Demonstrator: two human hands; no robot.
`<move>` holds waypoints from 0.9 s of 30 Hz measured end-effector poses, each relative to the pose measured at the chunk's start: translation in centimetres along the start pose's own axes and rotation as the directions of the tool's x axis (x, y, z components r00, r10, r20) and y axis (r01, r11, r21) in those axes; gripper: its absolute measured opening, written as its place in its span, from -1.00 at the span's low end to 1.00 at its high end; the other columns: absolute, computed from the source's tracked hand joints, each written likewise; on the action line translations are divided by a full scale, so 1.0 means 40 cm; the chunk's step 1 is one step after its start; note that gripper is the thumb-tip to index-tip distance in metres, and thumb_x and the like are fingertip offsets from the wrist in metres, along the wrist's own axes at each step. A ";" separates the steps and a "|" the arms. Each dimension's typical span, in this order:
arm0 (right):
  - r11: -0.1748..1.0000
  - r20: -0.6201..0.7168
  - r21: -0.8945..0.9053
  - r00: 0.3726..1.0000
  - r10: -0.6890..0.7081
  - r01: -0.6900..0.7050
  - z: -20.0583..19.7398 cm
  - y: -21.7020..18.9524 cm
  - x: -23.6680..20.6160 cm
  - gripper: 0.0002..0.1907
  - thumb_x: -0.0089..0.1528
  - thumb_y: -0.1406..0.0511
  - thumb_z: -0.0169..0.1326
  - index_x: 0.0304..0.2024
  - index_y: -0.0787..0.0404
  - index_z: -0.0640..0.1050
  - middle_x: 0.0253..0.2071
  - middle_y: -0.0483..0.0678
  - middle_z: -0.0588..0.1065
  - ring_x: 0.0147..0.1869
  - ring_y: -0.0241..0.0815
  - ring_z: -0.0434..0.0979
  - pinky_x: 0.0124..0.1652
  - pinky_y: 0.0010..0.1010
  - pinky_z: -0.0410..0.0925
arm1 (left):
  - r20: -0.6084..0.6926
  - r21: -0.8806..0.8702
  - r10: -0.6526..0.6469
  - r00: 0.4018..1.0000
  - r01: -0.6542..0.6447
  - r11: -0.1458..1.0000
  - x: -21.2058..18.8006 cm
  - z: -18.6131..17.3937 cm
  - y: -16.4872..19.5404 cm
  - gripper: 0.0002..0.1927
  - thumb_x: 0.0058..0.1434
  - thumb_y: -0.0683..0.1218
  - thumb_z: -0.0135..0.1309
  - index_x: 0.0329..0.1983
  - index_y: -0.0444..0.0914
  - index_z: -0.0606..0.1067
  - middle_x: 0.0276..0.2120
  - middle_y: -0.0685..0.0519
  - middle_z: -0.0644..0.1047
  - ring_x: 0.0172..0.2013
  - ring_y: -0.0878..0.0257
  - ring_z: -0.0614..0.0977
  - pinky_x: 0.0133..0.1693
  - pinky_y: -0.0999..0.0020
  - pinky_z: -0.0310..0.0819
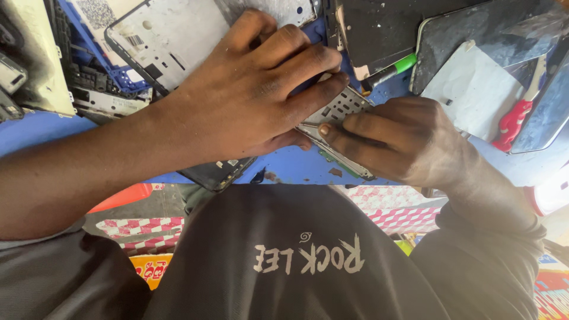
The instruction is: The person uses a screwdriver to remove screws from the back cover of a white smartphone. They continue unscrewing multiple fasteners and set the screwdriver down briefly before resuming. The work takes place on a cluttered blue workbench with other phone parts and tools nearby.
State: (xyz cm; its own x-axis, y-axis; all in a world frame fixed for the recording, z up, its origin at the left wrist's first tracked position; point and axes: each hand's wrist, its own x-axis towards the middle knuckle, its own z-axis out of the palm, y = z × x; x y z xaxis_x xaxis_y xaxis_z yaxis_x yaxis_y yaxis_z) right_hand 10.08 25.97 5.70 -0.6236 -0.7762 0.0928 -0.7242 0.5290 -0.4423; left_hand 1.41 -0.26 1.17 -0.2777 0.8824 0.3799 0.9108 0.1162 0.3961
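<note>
- two hands showed, both the person's own: the left hand (255, 89) and the right hand (397, 139), close together over the near edge of the blue table (35, 127).
- one thin perforated metal plate (339, 106) lay between them, tilted, its far end under the left fingertips and its near end under the right thumb.
- one narrow green circuit strip (347, 169) ran along the lower edge of that plate, partly hidden by the right hand.
- the left hand lay palm down, fingers stretched long and close together, the fingertips pressing on the plate and the thumb tucked beneath its edge; it was flat and half curled rather than fisted.
- the right hand was curled tight, the thumb laid flat along the plate's edge and the fingers folded under, pinching the plate and strip.
- one dark phone part (216, 172) lay just under the left palm, at the table's edge.
- one pale grey back cover (172, 41) lay beyond the left hand, partly covered by the knuckles.
- one green-tipped pen (394, 68) lay just beyond the plate, near the right hand's knuckles.
- one red-handled tool (515, 118) rested well to the right on a pale grey sheet (474, 89).
- two dark flat panels (385, 29) sat at the far side of the table, overlapping one another.
</note>
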 end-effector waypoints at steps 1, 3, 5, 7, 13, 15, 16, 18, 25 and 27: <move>1.000 -0.008 0.006 1.000 -0.005 0.005 0.001 0.001 0.000 -0.68 0.17 0.35 0.27 -0.01 0.21 0.67 -0.22 -0.08 0.54 -0.37 -0.17 0.57 -0.44 -0.31 0.38 | 0.002 0.012 0.001 1.000 -0.001 1.000 -0.001 -0.001 0.000 -0.18 -0.01 0.30 0.39 0.22 -0.24 0.52 0.18 0.02 0.40 0.14 0.08 0.39 0.13 0.01 0.25; 1.000 -0.008 0.007 1.000 -0.006 0.006 0.001 0.003 0.000 -0.68 0.16 0.35 0.27 -0.02 0.20 0.67 -0.23 -0.08 0.54 -0.37 -0.17 0.56 -0.45 -0.31 0.38 | 0.005 0.022 0.004 1.000 -0.004 1.000 -0.002 -0.001 -0.002 -0.19 -0.01 0.30 0.39 0.20 -0.25 0.52 0.18 0.03 0.40 0.15 0.08 0.39 0.13 0.02 0.25; 1.000 -0.006 0.011 1.000 0.000 0.000 -0.001 0.003 -0.002 -0.68 0.15 0.35 0.27 -0.02 0.19 0.67 -0.23 -0.08 0.54 -0.37 -0.17 0.56 -0.44 -0.31 0.39 | 0.003 0.006 0.003 1.000 -0.003 1.000 -0.002 0.000 -0.003 -0.19 -0.02 0.30 0.39 0.19 -0.25 0.52 0.21 0.02 0.40 0.15 0.08 0.40 0.13 0.02 0.25; 1.000 -0.007 0.019 1.000 0.002 -0.002 -0.004 0.004 -0.004 -0.68 0.14 0.35 0.27 -0.03 0.19 0.67 -0.22 -0.08 0.54 -0.35 -0.16 0.57 -0.42 -0.30 0.40 | 0.000 0.018 0.006 1.000 -0.006 1.000 -0.002 0.001 -0.003 -0.19 -0.02 0.30 0.39 0.19 -0.24 0.52 0.17 0.03 0.40 0.15 0.08 0.40 0.13 0.03 0.25; 0.999 -0.028 0.036 1.000 0.005 -0.003 -0.001 0.005 -0.004 -0.69 0.13 0.35 0.31 -0.06 0.17 0.68 -0.23 -0.10 0.52 -0.36 -0.16 0.57 -0.44 -0.30 0.39 | 0.007 0.024 -0.003 1.000 0.003 1.000 -0.001 -0.001 -0.002 -0.15 -0.04 0.32 0.38 0.23 -0.22 0.53 0.18 0.03 0.40 0.13 0.09 0.41 0.13 0.03 0.26; 0.998 -0.046 0.061 0.999 0.013 -0.010 0.000 0.007 -0.004 -0.68 0.13 0.36 0.31 -0.04 0.18 0.68 -0.22 -0.09 0.51 -0.34 -0.15 0.58 -0.42 -0.29 0.41 | 0.009 0.030 0.000 1.000 -0.001 1.000 0.000 -0.003 -0.003 -0.16 -0.03 0.30 0.39 0.24 -0.23 0.53 0.19 0.03 0.40 0.14 0.09 0.41 0.13 0.03 0.25; 0.997 -0.051 0.077 0.998 0.021 -0.017 0.001 0.006 -0.004 -0.67 0.13 0.36 0.31 -0.03 0.18 0.68 -0.21 -0.09 0.50 -0.33 -0.14 0.58 -0.41 -0.28 0.41 | 0.007 0.031 0.006 1.000 -0.006 1.000 0.000 -0.005 -0.003 -0.18 0.00 0.29 0.39 0.24 -0.24 0.52 0.18 0.02 0.40 0.15 0.09 0.40 0.14 0.03 0.25; 0.998 -0.051 0.055 0.998 0.027 -0.024 0.003 0.002 -0.003 -0.69 0.15 0.36 0.31 -0.03 0.18 0.67 -0.20 -0.09 0.50 -0.32 -0.14 0.59 -0.40 -0.28 0.42 | 0.010 0.036 0.007 1.000 -0.007 0.999 0.001 -0.006 -0.003 -0.19 0.00 0.28 0.39 0.23 -0.23 0.52 0.18 0.03 0.40 0.15 0.09 0.40 0.13 0.04 0.25; 0.999 0.014 0.033 1.000 0.011 -0.011 -0.009 -0.002 -0.002 -0.68 0.15 0.34 0.28 -0.03 0.19 0.68 -0.22 -0.08 0.54 -0.37 -0.17 0.58 -0.45 -0.32 0.39 | 0.016 0.050 0.001 1.000 -0.002 0.999 -0.002 -0.001 0.002 -0.23 0.05 0.30 0.34 0.22 -0.22 0.52 0.16 0.05 0.41 0.16 0.11 0.40 0.14 0.05 0.24; 0.999 0.013 0.051 1.000 0.002 -0.002 -0.011 0.002 -0.003 -0.67 0.14 0.33 0.26 -0.03 0.19 0.68 -0.21 -0.07 0.56 -0.36 -0.16 0.58 -0.45 -0.32 0.39 | 0.015 0.058 0.001 1.000 -0.002 0.998 -0.002 -0.001 0.001 -0.23 0.05 0.30 0.34 0.22 -0.22 0.52 0.16 0.05 0.41 0.17 0.10 0.39 0.14 0.04 0.24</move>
State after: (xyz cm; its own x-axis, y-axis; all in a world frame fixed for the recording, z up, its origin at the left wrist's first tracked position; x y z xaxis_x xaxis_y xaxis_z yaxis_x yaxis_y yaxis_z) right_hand 9.96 26.27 6.06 -0.6211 -0.7795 0.0808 -0.7067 0.5126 -0.4876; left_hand 1.47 -0.35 1.18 -0.2721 0.8890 0.3682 0.9277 0.1407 0.3459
